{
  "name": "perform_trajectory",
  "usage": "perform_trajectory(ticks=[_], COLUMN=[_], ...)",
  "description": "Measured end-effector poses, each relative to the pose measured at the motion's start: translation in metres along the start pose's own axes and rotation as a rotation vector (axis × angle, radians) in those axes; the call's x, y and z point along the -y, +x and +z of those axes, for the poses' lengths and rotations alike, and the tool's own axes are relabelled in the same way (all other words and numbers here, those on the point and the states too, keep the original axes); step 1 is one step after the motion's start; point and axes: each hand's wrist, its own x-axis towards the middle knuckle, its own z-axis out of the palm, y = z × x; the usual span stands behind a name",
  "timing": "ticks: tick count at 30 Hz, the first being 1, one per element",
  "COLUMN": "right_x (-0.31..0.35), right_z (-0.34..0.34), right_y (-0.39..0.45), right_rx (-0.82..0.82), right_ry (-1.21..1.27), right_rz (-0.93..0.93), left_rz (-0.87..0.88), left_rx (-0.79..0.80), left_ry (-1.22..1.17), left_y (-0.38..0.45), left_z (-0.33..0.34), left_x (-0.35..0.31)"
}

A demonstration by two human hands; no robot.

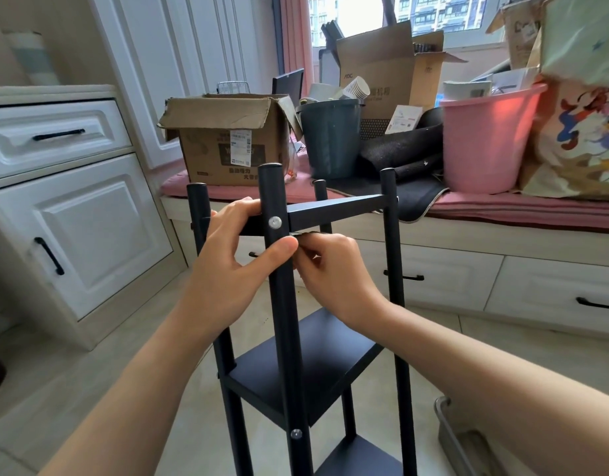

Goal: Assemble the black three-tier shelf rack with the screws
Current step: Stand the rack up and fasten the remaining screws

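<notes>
My left hand [239,250] grips the top shelf [337,211] of the rack [297,359] at its near corner: fingers curled over the shelf edge, thumb pressed across the front post [279,297] just below a silver screw [275,222]. My right hand [334,269] sits just behind that post under the shelf, fingers curled together and pinching something small; I cannot tell what it is. The rack stands upright on a pale tiled floor [90,365], two lower shelves fitted, a second screw [296,433] lower on the post. White cabinets [69,214] stand to my left. Behind the rack a window seat with a pink cushion [523,209] carries a cardboard box [227,139], a grey bin [330,139] and a pink bucket [485,139]. The post hides part of my right fingertips.
</notes>
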Motion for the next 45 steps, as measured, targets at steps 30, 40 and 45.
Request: perform_trajectory(ticks=[30,40,45], right_x=[-0.01,-0.01,-0.001], right_z=[0.027,-0.018,-0.027], right_y=[-0.002,-0.008,-0.006], right_rx=[-0.168,0.166,0.167], right_ry=[0.134,-0.078,-0.11], right_rz=[0.003,0.034,0.067], left_rz=[0.027,0.007,-0.009], left_rx=[0.012,-0.005,0.002], left_ry=[-0.033,-0.008,-0.019], left_y=[0.003,0.0,-0.001], left_z=[0.003,-0.001,0.001], left_x=[0.001,0.0,0.001])
